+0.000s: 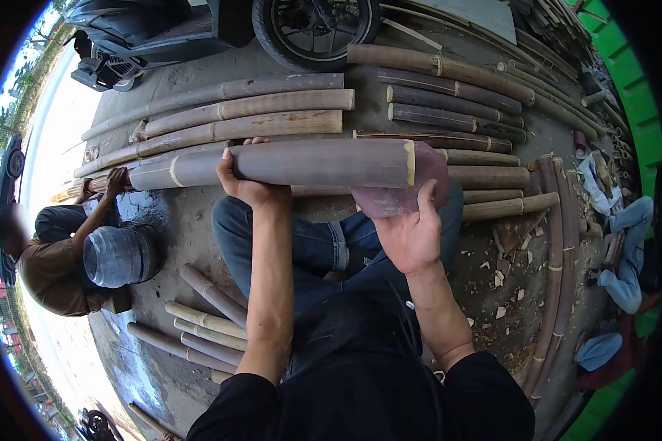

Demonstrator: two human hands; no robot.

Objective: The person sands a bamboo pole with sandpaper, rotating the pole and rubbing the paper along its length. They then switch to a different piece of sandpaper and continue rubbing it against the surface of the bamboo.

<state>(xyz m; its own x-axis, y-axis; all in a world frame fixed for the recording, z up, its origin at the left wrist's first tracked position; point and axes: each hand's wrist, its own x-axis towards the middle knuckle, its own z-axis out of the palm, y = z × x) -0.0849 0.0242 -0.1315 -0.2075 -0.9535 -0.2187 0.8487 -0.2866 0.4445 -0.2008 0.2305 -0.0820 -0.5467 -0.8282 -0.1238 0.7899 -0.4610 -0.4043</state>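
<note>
A long grey-brown bamboo pole [324,163] lies crosswise in front of me, above my lap, with its pale cut end to the right. My left hand [257,180] is wrapped around it from below, thumb on the near side and fingertips over the top. Beside the cut end, my right hand [410,239] holds a dusty maroon sheet of sandpaper [381,203], partly behind and under the pole. The thumb lies over the sheet; the other fingers are hidden behind it.
Several bamboo poles [287,103] lie beyond, and shorter pieces [206,320] at my left. A co-worker [55,257] squats at left near a clear plastic water jug [118,255], one hand at the poles. Wood chips [500,279] litter the right. A motorbike wheel [316,29] stands behind.
</note>
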